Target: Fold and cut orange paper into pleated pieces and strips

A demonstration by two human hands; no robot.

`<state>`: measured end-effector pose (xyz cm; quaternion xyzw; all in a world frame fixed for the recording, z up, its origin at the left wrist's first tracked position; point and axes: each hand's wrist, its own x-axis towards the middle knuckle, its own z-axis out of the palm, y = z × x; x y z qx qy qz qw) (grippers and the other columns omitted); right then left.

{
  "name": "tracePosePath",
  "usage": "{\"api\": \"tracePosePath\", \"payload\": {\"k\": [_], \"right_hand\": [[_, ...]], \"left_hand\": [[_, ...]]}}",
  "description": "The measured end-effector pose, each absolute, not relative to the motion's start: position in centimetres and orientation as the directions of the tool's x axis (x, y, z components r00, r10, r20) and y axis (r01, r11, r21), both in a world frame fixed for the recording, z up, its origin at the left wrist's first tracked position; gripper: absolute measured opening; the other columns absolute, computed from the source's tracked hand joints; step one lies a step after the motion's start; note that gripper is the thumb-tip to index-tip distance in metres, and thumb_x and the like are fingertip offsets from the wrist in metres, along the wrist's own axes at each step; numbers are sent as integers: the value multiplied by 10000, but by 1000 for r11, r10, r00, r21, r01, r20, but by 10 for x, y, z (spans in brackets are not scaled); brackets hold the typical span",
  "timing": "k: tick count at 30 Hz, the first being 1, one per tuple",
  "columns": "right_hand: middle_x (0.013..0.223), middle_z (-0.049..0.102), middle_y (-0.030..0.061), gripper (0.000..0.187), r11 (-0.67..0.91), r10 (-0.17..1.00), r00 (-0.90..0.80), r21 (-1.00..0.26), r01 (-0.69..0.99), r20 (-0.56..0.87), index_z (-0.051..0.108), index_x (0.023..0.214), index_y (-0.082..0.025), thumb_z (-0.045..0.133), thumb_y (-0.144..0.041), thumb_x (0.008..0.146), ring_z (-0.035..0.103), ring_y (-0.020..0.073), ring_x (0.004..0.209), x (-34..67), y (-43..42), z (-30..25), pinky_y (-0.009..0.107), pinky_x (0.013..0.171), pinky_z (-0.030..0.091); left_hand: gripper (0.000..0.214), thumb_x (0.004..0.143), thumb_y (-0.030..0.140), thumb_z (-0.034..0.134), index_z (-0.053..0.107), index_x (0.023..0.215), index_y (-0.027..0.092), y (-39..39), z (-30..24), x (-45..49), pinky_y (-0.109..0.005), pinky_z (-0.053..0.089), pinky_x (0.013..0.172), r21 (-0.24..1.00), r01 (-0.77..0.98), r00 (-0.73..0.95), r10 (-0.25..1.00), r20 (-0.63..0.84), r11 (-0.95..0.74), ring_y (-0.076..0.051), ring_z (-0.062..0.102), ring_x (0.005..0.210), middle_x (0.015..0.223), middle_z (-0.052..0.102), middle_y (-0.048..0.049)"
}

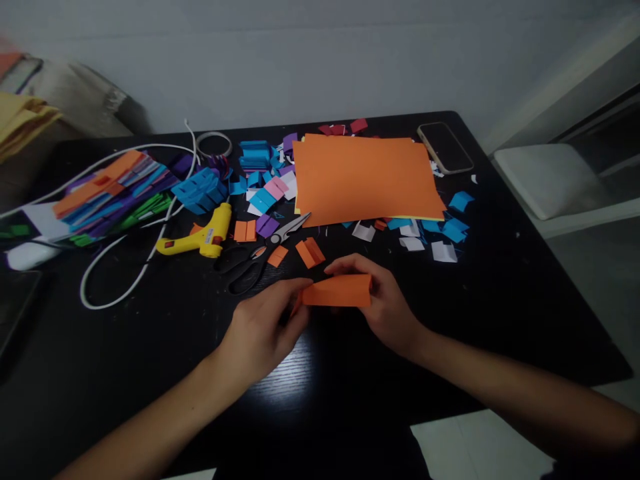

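Note:
Between my two hands, just above the black table, is a folded strip of orange paper (pixel 336 291). My left hand (pixel 267 327) pinches its left end, and my right hand (pixel 383 303) has its fingers wrapped round the right end. Beyond my hands lie small folded orange pieces (pixel 310 252). A pair of black-handled scissors (pixel 245 270) rests near my left hand, blades partly apart and pointing to the back right. Farther back, large orange sheets (pixel 367 177) are stacked over yellow paper and scraps.
A yellow glue gun (pixel 200 237), a looping white cable (pixel 95 303) and bundles of folded coloured paper (pixel 110 193) occupy the table's left side. A phone (pixel 445 147) lies at the back right corner. Blue and white scraps (pixel 455 228) are scattered near it. A chair (pixel 535 180) stands beyond the right edge.

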<state>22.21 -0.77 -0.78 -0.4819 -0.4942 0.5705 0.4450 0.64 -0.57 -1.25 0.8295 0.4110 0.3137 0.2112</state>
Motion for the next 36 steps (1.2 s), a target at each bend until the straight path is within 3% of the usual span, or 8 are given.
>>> {"api": "tracePosePath", "payload": {"k": [3, 10, 16, 27, 33, 36], "right_hand": [[716, 628, -63, 289, -207, 966, -179, -972, -112, -185, 607, 1099, -207, 653, -139, 822, 638, 127, 552, 220, -9, -7, 270, 549, 522], [605, 565, -101, 306, -220, 959, -214, -962, -161, -184, 546, 1108, -207, 608, -156, 813, 532, 94, 481, 220, -9, -8, 224, 490, 425], [584, 522, -127, 363, -231, 946, -268, -961, -150, -185, 493, 1126, -230, 627, -147, 799, 454, 83, 427, 223, -13, -6, 213, 435, 335], [762, 542, -72, 510, -10, 944, -331, -1000, -9, -6, 497, 1275, -260, 706, -116, 833, 532, 111, 622, 222, -19, -7, 253, 584, 457], [1014, 635, 30, 214, 2, 948, -317, -1000, 5, 0, 680, 1080, -233, 693, -174, 874, 658, 157, 866, 220, -13, -10, 298, 742, 572], [1059, 681, 51, 160, -60, 947, -319, -997, -38, -45, 717, 1060, -222, 687, -205, 904, 695, 170, 924, 219, -12, -9, 308, 791, 599]], "left_hand": [[275, 962, 146, 627, 644, 1235, 129, -7, -13, 6, -176, 543, 629, 604, 544, 482, 806, 344, -583, -98, 686, 667, 835, 718, -2], [224, 944, 135, 615, 665, 1162, 140, -7, -7, 8, -162, 509, 566, 669, 517, 454, 834, 314, -534, -75, 633, 586, 760, 675, 25], [200, 943, 164, 582, 673, 1120, 167, -6, -2, 9, -177, 481, 515, 852, 431, 426, 900, 98, -297, -94, 629, 567, 715, 686, 24], [175, 871, 237, 719, 700, 1038, 189, 0, -8, 14, -246, 556, 638, 974, 166, 387, 898, -207, 153, -159, 722, 728, 836, 767, -29], [207, 841, 241, 783, 625, 963, 188, 5, -5, 15, -194, 498, 589, 974, 81, 333, 916, -225, 210, -94, 621, 605, 682, 665, 49], [304, 812, 296, 832, 569, 930, 198, 6, -2, 15, -186, 469, 553, 973, 53, 338, 913, -230, 225, -84, 576, 559, 639, 628, 69]]}}
